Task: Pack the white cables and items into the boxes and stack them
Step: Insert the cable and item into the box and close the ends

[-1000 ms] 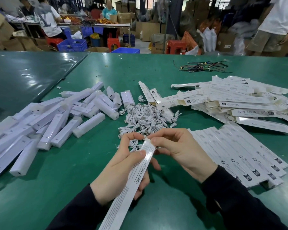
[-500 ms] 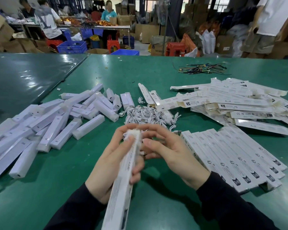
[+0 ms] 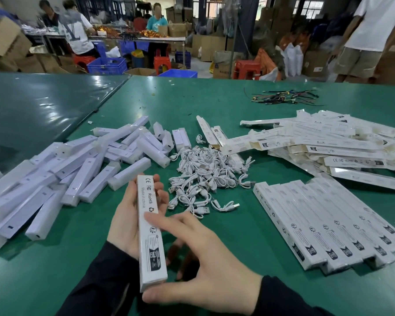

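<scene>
A long closed white box (image 3: 149, 226) with printed marks lies lengthwise in my left hand (image 3: 128, 222), whose fingers curl up behind it. My right hand (image 3: 205, 261) pinches the same box, index finger on its printed face and thumb under its near end. Just beyond the hands, a heap of coiled white cables (image 3: 205, 176) lies on the green table (image 3: 226, 103). To the left is a pile of white bar-shaped items (image 3: 62, 179). At the right, a neat row of packed boxes (image 3: 324, 226) lies side by side, with loose flat boxes (image 3: 328, 144) heaped behind.
A bundle of dark wires (image 3: 283, 98) lies at the far side of the table. A darker table (image 3: 32, 115) adjoins on the left. Beyond are people, cardboard cartons, blue crates (image 3: 106, 65) and red stools (image 3: 246, 68).
The box end that my fingers were working on is closed. The box has turned printed side up, and my right hand has shifted down from its top to its near end.
</scene>
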Demonstrator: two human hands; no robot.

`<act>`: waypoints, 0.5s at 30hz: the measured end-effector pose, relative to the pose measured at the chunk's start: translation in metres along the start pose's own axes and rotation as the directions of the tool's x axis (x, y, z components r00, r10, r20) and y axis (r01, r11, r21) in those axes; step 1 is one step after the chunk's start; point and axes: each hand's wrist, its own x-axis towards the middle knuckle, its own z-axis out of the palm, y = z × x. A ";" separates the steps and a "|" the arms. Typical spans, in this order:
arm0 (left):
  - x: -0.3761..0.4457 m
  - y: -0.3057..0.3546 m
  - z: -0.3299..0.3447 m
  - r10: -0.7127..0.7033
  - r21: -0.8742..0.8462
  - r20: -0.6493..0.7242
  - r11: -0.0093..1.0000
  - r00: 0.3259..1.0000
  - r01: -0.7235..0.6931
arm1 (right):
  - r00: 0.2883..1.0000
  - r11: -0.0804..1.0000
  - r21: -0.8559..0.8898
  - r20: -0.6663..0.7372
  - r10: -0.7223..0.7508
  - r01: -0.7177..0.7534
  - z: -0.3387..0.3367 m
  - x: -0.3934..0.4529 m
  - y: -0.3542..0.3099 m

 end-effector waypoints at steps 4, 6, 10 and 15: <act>0.000 -0.007 0.003 0.063 0.155 -0.058 0.986 0.996 -0.054 | 0.999 0.999 -0.045 -0.034 -0.023 0.022 -0.001 0.001 0.004; -0.001 -0.010 0.004 0.089 0.212 -0.064 0.975 0.994 -0.073 | 0.995 0.995 -0.082 -0.070 -0.064 0.059 -0.001 0.002 0.006; -0.001 -0.017 0.002 0.079 0.134 -0.114 0.989 0.990 -0.063 | 0.992 0.980 -0.179 -0.074 -0.099 0.085 0.000 0.001 0.005; -0.006 -0.012 0.003 0.066 0.109 -0.059 0.992 0.996 -0.059 | 0.981 0.975 -0.148 -0.072 -0.180 0.168 0.000 0.002 0.005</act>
